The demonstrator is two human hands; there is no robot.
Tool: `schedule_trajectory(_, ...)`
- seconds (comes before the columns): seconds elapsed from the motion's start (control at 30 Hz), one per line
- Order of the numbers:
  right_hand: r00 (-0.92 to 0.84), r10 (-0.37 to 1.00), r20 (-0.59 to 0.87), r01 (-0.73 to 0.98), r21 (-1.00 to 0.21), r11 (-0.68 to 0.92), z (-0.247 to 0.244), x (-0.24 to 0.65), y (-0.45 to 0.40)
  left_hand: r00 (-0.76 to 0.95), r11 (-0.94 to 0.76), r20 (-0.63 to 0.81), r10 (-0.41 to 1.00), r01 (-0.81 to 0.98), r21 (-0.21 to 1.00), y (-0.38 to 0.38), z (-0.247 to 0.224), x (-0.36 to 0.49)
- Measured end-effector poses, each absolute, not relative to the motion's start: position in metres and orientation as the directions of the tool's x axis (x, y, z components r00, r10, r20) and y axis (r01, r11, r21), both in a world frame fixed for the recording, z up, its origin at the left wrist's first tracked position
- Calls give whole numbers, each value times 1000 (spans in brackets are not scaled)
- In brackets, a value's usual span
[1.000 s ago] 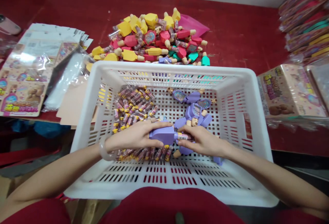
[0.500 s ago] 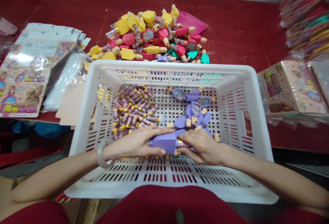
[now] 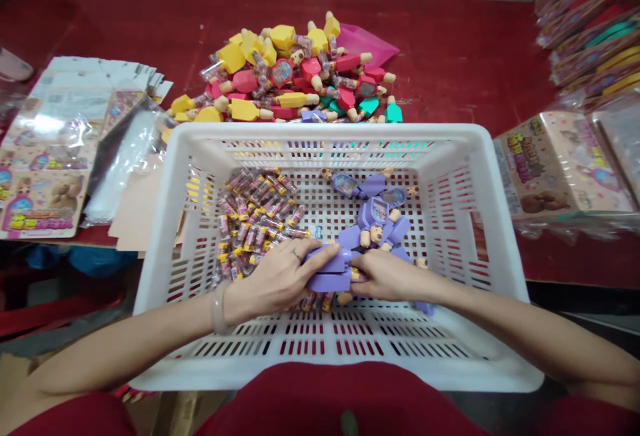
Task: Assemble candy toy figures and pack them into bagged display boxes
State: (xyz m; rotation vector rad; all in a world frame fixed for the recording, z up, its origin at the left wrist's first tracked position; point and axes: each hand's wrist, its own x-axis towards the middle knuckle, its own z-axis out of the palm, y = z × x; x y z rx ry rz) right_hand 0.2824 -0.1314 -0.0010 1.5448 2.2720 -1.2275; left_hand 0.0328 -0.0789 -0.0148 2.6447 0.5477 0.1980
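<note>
My left hand (image 3: pixel 283 268) is closed around a purple plastic toy case (image 3: pixel 330 281), its forefinger lying across the top. Two purple parts of the case show, one above the other. At the case's right end, my right hand (image 3: pixel 390 275) pinches a small clear tube with a yellow end (image 3: pixel 357 275); how far the tube sits inside the case is hidden. Other purple toys with bear-head and beige ends (image 3: pixel 377 213) lie just beyond my right hand. A heap of small yellow-capped tubes (image 3: pixel 257 213) fills the left of the white basket (image 3: pixel 330 133).
Behind the basket, yellow, red and green toys (image 3: pixel 285 73) are piled on the red table (image 3: pixel 450 56). Printed cards (image 3: pixel 45 176) and clear bags (image 3: pixel 125 169) lie at left. Packaged toys (image 3: pixel 595 43) are stacked at right, near folded printed cards (image 3: pixel 545 163).
My left hand has shifted slightly right and up, turning the purple case so its two parts show. My right hand stays at the case's right end with the tube.
</note>
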Motion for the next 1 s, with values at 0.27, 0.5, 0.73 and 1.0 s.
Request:
schedule_trajectory(0.27, -541, 821, -181, 840, -169, 516, -5, 278, -150, 828, -311, -304, 472, 479, 821, -83, 0, 37)
schedule_trajectory(0.5, -683, 729, -48, 729, -109, 676, 0, 280, -154, 873, -93, -388, 295, 431, 898, -77, 13, 36)
schedule_trajectory(0.73, -474, 798, -373, 881, -200, 429, 11, 271, -154, 860, -482, -352, 370, 502, 718, -86, 18, 38)
schedule_trajectory(1.0, -472, 591, -654, 791, -610, -43, -2, 273, -136, 932, -847, -175, 317, 361, 391, -85, -5, 38)
